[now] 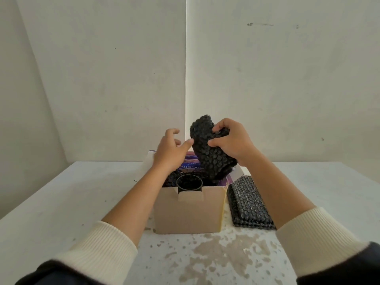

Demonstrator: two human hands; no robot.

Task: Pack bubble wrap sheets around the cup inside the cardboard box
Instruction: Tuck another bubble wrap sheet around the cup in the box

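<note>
An open cardboard box [189, 214] stands on the table in front of me. A black cup [189, 183] sits upright inside it near the front wall, with some black bubble wrap tucked at its left. My right hand [230, 140] grips a folded black bubble wrap sheet [207, 149] above the box's back right part; its lower end dips into the box. My left hand [172, 151] hovers over the box with fingers spread, its thumb touching the sheet's left edge.
A stack of black bubble wrap sheets [248, 204] lies on the table right of the box. The box's back flap [150, 159] stands up with a purple print inside. The white table [61, 198] meets bare walls behind.
</note>
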